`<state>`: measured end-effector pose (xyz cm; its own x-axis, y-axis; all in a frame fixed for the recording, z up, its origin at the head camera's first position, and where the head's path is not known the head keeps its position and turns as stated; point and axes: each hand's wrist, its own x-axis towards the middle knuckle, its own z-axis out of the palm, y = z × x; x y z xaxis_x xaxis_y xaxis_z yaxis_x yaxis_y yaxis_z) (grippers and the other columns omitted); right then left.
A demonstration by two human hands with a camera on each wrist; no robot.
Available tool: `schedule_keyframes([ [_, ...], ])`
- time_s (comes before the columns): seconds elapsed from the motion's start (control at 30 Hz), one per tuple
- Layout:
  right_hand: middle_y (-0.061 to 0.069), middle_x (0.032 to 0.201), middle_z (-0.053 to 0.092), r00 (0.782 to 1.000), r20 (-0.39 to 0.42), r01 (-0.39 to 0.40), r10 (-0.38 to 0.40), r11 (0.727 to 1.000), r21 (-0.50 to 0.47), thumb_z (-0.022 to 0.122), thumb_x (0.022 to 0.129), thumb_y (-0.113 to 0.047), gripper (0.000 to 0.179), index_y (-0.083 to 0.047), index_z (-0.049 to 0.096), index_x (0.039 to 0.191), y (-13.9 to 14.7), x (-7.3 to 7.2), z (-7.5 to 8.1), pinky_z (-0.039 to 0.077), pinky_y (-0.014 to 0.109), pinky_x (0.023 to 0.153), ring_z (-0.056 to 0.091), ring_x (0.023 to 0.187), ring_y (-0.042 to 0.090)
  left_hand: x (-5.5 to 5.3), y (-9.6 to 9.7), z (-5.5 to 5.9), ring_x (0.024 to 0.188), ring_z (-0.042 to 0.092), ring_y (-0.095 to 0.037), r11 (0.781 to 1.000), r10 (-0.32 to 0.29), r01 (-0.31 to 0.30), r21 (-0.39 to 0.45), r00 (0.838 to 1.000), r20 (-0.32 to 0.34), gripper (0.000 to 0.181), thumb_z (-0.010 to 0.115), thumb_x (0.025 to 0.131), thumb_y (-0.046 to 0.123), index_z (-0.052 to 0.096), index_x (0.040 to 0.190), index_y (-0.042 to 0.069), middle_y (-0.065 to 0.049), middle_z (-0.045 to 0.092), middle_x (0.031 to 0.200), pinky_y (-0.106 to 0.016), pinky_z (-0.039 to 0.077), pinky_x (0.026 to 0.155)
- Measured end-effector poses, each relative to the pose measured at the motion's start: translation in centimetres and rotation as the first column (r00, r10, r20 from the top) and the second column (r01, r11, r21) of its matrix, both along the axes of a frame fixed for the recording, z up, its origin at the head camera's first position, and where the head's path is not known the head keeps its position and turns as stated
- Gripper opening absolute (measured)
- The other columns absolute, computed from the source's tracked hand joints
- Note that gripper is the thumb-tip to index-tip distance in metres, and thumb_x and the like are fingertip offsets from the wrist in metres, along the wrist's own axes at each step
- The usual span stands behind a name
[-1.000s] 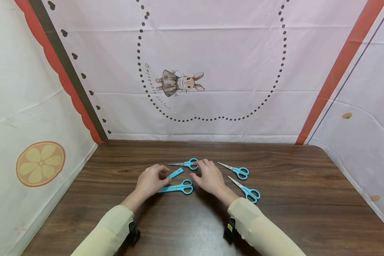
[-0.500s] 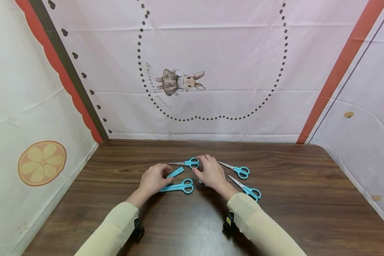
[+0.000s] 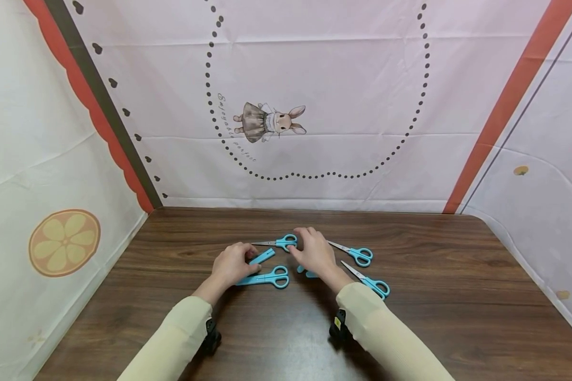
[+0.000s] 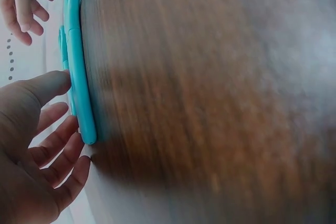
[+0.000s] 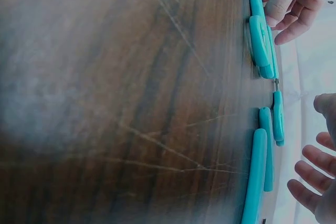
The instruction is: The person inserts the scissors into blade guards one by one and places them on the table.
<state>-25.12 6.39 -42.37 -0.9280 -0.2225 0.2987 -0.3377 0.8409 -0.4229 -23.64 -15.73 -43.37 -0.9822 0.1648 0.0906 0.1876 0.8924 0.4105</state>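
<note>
In the head view my left hand (image 3: 233,264) is at the near-left of the group, thumb and fingers apart. It is beside a blue-handled pair of scissors in a blue blade cover (image 3: 267,278) and a loose blue blade cover (image 3: 263,256). The left wrist view shows the thumb close to the covered scissors (image 4: 79,77); contact is unclear. My right hand (image 3: 316,254) hovers with loosely bent fingers, holding nothing, near the handles of the far bare scissors (image 3: 286,243). Below it lie two blue pieces (image 5: 254,177), partly hidden in the head view.
Two more bare scissors lie right of my right hand, one farther back (image 3: 360,256) and one nearer (image 3: 375,287), blades pointing back-left. All rest on a brown wooden table (image 3: 438,317). A printed white cloth (image 3: 362,106) rises behind its far edge.
My right hand has moved slightly toward the back, so the blue pieces beneath it show. My left hand has shifted a little to the right. The scissors have stayed put.
</note>
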Motion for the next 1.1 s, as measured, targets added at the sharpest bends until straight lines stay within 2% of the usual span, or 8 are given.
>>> schedule_keyframes([
  [0.57, 0.009, 0.121, 0.056, 0.999, 0.044, 0.021, -0.021, 1.0, -0.014, 0.064, 0.084, -0.038, 0.052, -0.015, 0.053, 0.129, -0.2, -0.8, 0.1, 0.047, 0.044, 0.083, 0.055, 0.107, 0.029, -0.2, 0.8, -0.2, 0.072, 0.05, -0.013, 0.998, 0.065, -0.065, -0.01, 0.997, 0.032, 0.024, 0.075, 0.074, 0.031, 0.069, 0.095, 0.021, 0.004, 0.055, 0.085, -0.031, 0.041, 0.06],
  [0.87, 0.009, 0.117, 0.057, 0.997, 0.079, 0.003, -0.004, 1.0, 0.022, 0.062, 0.085, -0.043, 0.056, -0.014, 0.049, 0.132, -0.5, -1.1, 0.1, 0.048, 0.04, 0.078, 0.056, 0.102, 0.025, -0.2, 0.9, -0.2, 0.071, 0.049, -0.012, 0.997, 0.079, -0.078, -0.019, 0.997, 0.027, 0.022, 0.076, 0.075, 0.03, 0.07, 0.093, 0.021, 0.004, 0.054, 0.082, -0.03, 0.04, 0.058],
  [1.1, 0.009, 0.119, 0.056, 0.993, 0.119, -0.002, -0.004, 0.998, 0.056, 0.061, 0.085, -0.046, 0.061, -0.013, 0.046, 0.134, -0.9, -1.4, -0.1, 0.048, 0.039, 0.08, 0.055, 0.106, 0.025, -0.3, 0.9, -0.4, 0.067, 0.047, -0.012, 0.997, 0.081, -0.081, -0.021, 0.997, 0.018, 0.019, 0.075, 0.076, 0.028, 0.069, 0.092, 0.02, 0.004, 0.053, 0.078, -0.028, 0.037, 0.055],
])
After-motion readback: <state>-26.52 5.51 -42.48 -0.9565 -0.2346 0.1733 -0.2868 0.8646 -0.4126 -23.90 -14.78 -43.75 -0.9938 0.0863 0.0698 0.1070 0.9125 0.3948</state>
